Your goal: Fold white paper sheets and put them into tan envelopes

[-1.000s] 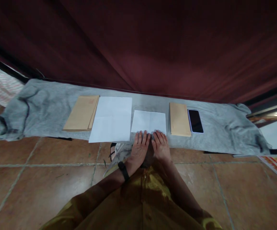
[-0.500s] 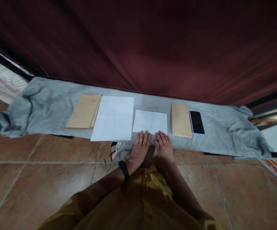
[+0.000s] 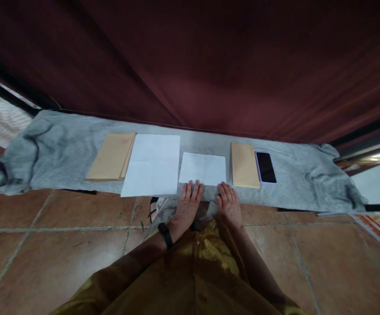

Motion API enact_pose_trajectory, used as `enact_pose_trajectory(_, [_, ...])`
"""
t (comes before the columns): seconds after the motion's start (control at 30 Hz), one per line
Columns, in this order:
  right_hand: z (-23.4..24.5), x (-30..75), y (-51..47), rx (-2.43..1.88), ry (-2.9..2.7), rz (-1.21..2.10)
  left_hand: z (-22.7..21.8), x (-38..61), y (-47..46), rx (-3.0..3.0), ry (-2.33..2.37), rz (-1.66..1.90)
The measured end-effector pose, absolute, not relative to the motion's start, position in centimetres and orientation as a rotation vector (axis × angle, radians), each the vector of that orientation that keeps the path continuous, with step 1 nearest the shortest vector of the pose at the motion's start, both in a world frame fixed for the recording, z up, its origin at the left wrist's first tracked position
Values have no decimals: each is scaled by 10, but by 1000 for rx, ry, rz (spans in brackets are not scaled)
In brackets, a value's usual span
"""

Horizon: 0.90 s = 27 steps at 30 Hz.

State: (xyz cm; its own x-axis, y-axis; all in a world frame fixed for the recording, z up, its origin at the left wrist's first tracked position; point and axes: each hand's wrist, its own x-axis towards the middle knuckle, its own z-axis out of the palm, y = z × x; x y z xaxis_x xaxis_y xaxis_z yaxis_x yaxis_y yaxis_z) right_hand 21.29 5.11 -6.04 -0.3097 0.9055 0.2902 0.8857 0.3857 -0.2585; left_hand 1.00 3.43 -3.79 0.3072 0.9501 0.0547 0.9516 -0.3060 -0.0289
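Observation:
A folded white sheet of paper (image 3: 203, 168) lies flat in front of me on a grey cloth (image 3: 295, 175). My left hand (image 3: 190, 202) rests with its fingers stretched out, the tips at the sheet's near edge. At the sheet's near right corner lies my right hand (image 3: 229, 204), fingers extended and flat, holding nothing. To the left is a larger stack or sheet of white paper (image 3: 152, 164) with faint creases, partly over the grey cloth's front edge. A brown envelope (image 3: 245, 165) lies to the right of the folded sheet.
Several brown envelopes (image 3: 110, 156) are stacked at the left beside the large white paper. A phone (image 3: 266, 167) with a dark screen lies right of the single envelope. A dark red curtain (image 3: 203, 78) hangs behind the cloth; floor tiles (image 3: 78, 249) show below.
My right hand has slid right along the near edge of the folded sheet, widening the gap between my hands. The whole view has shifted slightly; the papers and envelopes keep their places.

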Motion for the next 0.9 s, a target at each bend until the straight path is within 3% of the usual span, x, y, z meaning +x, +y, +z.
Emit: enact_pose_trajectory(0.9, [-52, 210, 50, -1621, -2148, 53, -26, -21, 35, -2405, -2012, -81])
